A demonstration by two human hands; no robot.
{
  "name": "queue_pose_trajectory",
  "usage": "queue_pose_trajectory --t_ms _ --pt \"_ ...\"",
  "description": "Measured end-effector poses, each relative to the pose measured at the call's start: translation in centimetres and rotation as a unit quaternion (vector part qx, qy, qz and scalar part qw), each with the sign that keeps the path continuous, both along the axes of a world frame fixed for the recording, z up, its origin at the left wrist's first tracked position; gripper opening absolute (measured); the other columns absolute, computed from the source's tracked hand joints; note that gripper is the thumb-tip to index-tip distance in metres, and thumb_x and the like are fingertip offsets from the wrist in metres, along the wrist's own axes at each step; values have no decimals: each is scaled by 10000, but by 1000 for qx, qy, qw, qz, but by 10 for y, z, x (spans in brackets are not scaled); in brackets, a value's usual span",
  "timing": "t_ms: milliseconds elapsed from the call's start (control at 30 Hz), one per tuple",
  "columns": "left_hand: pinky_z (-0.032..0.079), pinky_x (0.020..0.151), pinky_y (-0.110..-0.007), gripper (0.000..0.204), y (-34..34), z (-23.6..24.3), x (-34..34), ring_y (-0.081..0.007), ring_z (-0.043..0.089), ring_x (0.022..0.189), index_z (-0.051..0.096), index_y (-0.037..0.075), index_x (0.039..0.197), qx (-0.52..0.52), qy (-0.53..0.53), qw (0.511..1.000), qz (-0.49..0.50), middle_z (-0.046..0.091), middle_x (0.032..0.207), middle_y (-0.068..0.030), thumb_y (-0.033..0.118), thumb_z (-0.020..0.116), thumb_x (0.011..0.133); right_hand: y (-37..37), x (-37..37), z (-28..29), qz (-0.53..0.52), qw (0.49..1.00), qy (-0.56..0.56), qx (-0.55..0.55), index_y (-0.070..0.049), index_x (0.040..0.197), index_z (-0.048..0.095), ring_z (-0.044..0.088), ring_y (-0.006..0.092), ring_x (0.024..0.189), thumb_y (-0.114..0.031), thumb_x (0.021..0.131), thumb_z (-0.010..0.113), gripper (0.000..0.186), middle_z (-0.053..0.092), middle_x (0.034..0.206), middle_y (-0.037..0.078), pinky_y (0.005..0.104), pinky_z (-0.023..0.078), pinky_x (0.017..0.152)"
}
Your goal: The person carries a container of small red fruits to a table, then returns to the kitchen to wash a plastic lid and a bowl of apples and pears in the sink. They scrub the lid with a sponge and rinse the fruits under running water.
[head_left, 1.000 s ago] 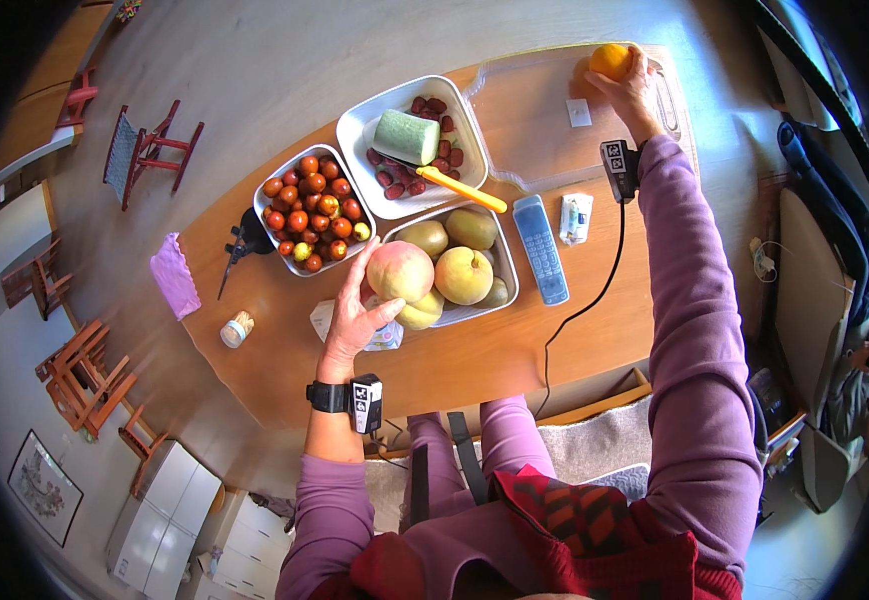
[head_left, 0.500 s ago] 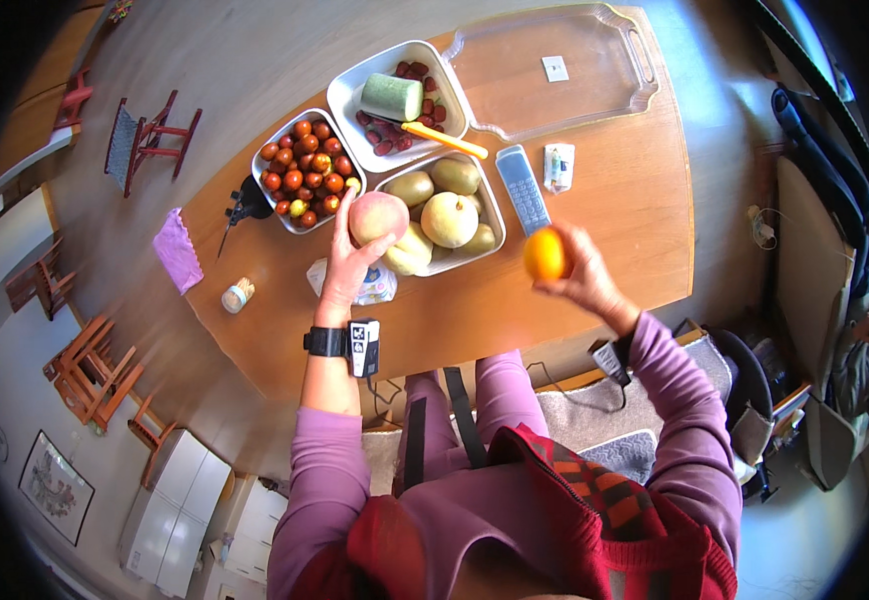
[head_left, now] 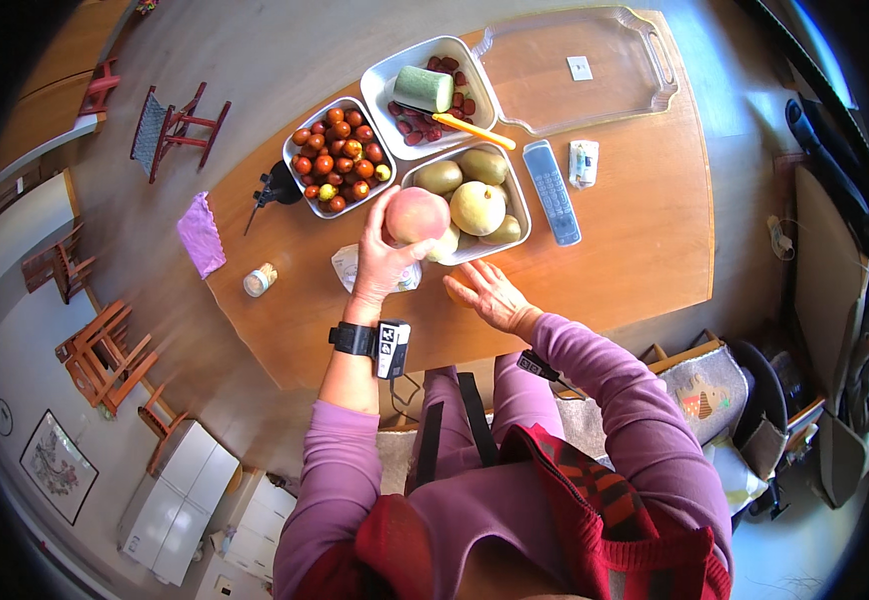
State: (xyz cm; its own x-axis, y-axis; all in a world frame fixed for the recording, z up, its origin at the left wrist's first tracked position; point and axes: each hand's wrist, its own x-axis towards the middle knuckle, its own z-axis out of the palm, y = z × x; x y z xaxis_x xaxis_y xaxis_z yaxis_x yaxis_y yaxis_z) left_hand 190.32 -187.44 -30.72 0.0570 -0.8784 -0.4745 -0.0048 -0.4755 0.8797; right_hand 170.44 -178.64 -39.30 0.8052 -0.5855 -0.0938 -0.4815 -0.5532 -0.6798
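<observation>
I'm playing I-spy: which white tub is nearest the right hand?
The tub of brown-green fruit, just beyond the right hand. The ones with round red fruit and the green chunk are farther away.

Bright light, bent edges; blackened corners

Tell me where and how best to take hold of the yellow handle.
I'd pinch the yellow handle near its right end, coming from above and the right. It lies slantwise across the rim of the white box, that slim end jutting out past it, while the other end sits close by the green chunk.
</observation>
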Motion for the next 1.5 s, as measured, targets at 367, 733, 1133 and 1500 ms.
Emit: queue_pose_trajectory --t_ms 367,733,1133,1500 --pt "377 948 -341 863 -21 -5 -11 -225 454 1113 263 34 1347 -47 -96 990 -90 438 1236 -157 148 749 643 9 -21 23 -89 994 28 59 -154 1319 346 352 390 1192 -112 727 550 628 333 1300 226 466 338 953" --pt "330 994 -361 949 -19 -15 -6 -245 392 1168 232 57 1366 -37 -88 993 -65 372 1262 -149 120 782 594 -53 -92 42 -354 931 -87 34 -24 995 524 517 328 902 -30 654 690 379 514 986 160 379 460 764" --pt "337 985 -353 934 -13 -19 -6 -224 399 1160 227 59 1368 4 -42 998 -38 385 1244 -124 171 783 625 -262 -162 -56 -678 496 -250 482 133 978 490 608 313 622 -170 816 585 356 570 802 228 354 551 548" --pt "275 979 -486 871 23 17 26 -303 276 1274 249 133 1371 32 -128 991 34 310 1365 -172 232 752 668 -232 -225 18 -701 546 -285 359 48 812 511 579 252 579 -112 808 500 160 564 709 159 346 536 590"
